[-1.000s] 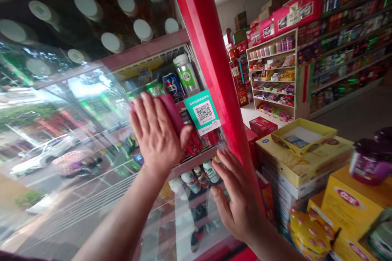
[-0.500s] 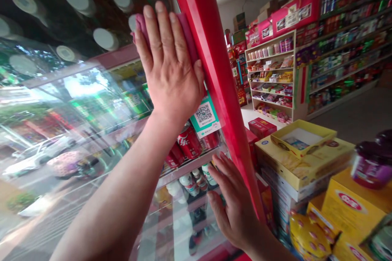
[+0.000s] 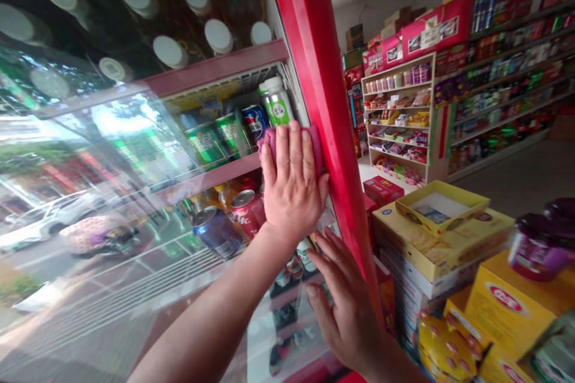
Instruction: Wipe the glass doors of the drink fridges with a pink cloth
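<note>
My left hand (image 3: pixel 294 185) lies flat over a folded pink cloth (image 3: pixel 317 145), holding it against the glass door (image 3: pixel 148 311) of a drinks fridge, right beside its red frame (image 3: pixel 314 72). Most of the cloth is hidden under the palm and fingers. Lower down, my right hand (image 3: pixel 345 305) is open with its fingers apart and nothing in it, close to the glass and the frame; whether it touches cannot be told. Behind the glass stand green cans (image 3: pixel 233 133), a blue can (image 3: pixel 217 232), a red can (image 3: pixel 248 212) and a white-capped bottle (image 3: pixel 275 102).
To the right, a yellow open-topped box (image 3: pixel 442 206) sits on stacked cartons, with yellow boxes (image 3: pixel 507 305) and purple-labelled containers (image 3: pixel 541 245) nearer me. Shelves of goods (image 3: pixel 399 119) stand farther back. The glass reflects a street and a white car.
My left hand has slid down along the frame with the pink cloth, now covering the spot where the QR code sign showed. My right hand stays almost where it was.
</note>
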A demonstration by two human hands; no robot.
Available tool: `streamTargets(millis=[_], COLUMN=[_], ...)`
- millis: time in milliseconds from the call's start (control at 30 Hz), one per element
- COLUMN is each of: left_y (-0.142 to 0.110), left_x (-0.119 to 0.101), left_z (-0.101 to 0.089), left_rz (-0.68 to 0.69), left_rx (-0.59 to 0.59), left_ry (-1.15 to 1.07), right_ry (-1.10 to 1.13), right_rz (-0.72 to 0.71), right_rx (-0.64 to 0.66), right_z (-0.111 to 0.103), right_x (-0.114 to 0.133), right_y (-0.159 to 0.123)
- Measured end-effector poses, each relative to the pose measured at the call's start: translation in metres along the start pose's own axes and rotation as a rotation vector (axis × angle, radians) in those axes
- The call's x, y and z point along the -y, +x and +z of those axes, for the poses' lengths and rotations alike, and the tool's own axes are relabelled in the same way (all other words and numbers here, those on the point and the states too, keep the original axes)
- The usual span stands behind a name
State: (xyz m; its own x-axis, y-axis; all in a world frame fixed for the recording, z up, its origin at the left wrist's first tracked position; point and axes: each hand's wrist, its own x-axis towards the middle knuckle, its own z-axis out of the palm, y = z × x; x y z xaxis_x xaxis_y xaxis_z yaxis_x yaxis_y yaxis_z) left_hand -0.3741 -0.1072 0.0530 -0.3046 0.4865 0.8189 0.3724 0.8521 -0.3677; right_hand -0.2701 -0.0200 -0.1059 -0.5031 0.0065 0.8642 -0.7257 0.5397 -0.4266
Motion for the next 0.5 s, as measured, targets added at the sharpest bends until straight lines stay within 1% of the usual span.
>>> streamTargets(millis=[100,167,200,267,300,400,500], left_y=[-0.039,-0.054,-0.057,-0.053,-0.047,-0.027,-0.013], left_x=[-0.003,0.001,0.006,0.018,0.026,0.051,0.078], left_z=[0.005,0.002,0.000,-0.009,-0.014,-0.033,-0.057], left_rz=[0.107,0.176,0.197,0.200,0.180,0.058,-0.076], left_rx=[0.063,0.105,0.114,0.097,0.074,-0.003,-0.056], left_ry=[0.085,0.125,0.137,0.146,0.146,0.148,0.163], right_ry=[0.000,0.001,-0.002,-0.009,-0.011,-0.006,-0.002], right_rz=[0.011,0.007,0.002,-0.005,-0.007,-0.021,-0.030], right_rx=[-0.005,0.006,0.014,0.023,0.021,0.007,0.015], right_z=[-0.002,-0.003,-0.003,-0.004,-0.004,-0.004,-0.004], right_x=[-0.002,-0.004,-0.005,-0.007,-0.008,-0.010,-0.011], right_y=[-0.004,-0.006,-0.007,-0.007,-0.008,-0.008,-0.009])
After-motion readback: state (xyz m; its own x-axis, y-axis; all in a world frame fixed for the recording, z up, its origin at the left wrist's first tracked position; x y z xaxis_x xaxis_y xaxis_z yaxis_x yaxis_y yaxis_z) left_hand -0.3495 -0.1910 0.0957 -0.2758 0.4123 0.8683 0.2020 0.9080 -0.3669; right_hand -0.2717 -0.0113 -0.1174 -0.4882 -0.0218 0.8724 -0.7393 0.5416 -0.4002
